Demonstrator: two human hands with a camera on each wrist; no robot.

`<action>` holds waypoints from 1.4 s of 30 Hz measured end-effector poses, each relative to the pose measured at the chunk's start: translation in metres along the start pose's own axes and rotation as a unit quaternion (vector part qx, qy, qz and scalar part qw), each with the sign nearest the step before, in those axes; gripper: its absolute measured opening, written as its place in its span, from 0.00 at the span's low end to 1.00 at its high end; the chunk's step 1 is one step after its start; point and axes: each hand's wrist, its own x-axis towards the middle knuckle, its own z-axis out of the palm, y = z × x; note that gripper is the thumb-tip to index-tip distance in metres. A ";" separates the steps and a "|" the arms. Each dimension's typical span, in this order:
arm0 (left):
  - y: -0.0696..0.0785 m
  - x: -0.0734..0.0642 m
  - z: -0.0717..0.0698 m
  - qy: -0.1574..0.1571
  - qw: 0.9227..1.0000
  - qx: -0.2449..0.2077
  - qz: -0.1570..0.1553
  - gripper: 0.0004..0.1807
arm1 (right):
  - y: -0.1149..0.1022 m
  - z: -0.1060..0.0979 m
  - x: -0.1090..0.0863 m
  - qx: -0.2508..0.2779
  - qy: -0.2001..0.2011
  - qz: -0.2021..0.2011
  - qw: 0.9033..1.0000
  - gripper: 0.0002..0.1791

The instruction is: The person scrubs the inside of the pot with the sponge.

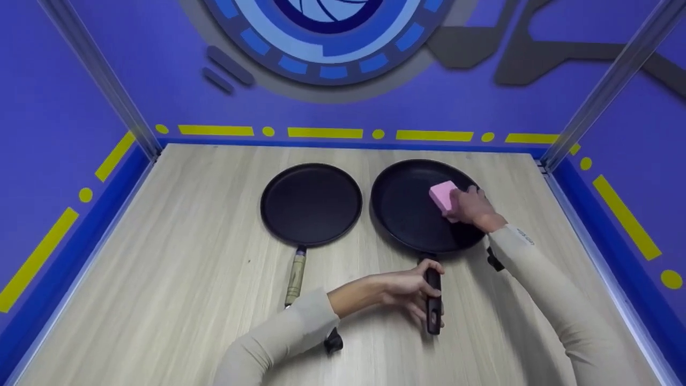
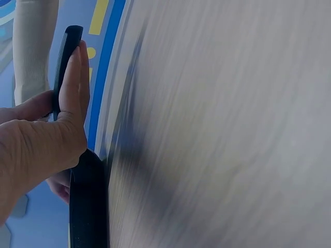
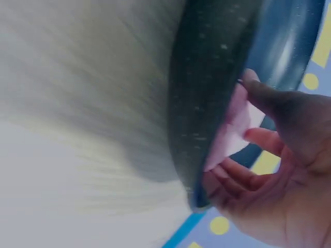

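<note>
A large black frying pan (image 1: 407,214) lies toward the right of the table. My left hand (image 1: 410,289) grips its dark handle (image 1: 434,316), thumb on top and fingers reaching underneath; the left wrist view shows the handle (image 2: 67,62) from the side. Inside the pan, at its right half, my right hand (image 1: 471,206) holds a pink sponge (image 1: 442,195) against the cooking surface. The right wrist view has the sponge (image 3: 230,129) between thumb and fingers, partly hidden by the pan's side wall (image 3: 207,93).
To the left lies a flat black griddle pan (image 1: 311,203) with a wood-patterned handle (image 1: 295,276), partly behind the left sleeve (image 1: 289,329). The light wooden table (image 1: 177,241) is walled by blue panels (image 1: 161,80) with metal corner posts (image 1: 102,69).
</note>
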 end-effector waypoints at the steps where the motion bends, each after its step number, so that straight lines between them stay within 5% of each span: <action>1: 0.000 0.000 0.000 0.000 1.000 0.001 0.001 0.21 | -0.003 -0.002 -0.002 -0.004 -0.015 0.001 1.000 0.30; 6: -0.002 -0.002 -0.002 0.003 1.000 0.009 0.003 0.21 | -0.033 -0.005 -0.018 -0.050 -0.088 0.005 0.995 0.45; 9: -0.003 -0.003 -0.003 0.004 1.000 0.013 0.002 0.21 | -0.055 0.000 -0.027 -0.064 -0.104 -0.012 0.992 0.44; 20: -0.004 -0.001 -0.002 0.007 1.000 0.009 0.005 0.24 | -0.108 0.028 -0.019 -0.070 -0.006 -0.144 0.987 0.23; 26: -0.005 -0.001 0.000 0.012 1.000 0.025 0.013 0.23 | -0.101 0.021 0.013 -0.104 0.002 -0.127 0.986 0.27; 32: -0.005 0.000 0.002 0.005 1.000 0.012 0.013 0.22 | -0.077 0.016 0.040 -0.071 0.001 -0.091 0.993 0.29; 42: -0.001 0.002 0.004 0.009 1.000 0.015 0.016 0.22 | -0.040 -0.001 0.038 -0.096 0.041 -0.007 0.994 0.32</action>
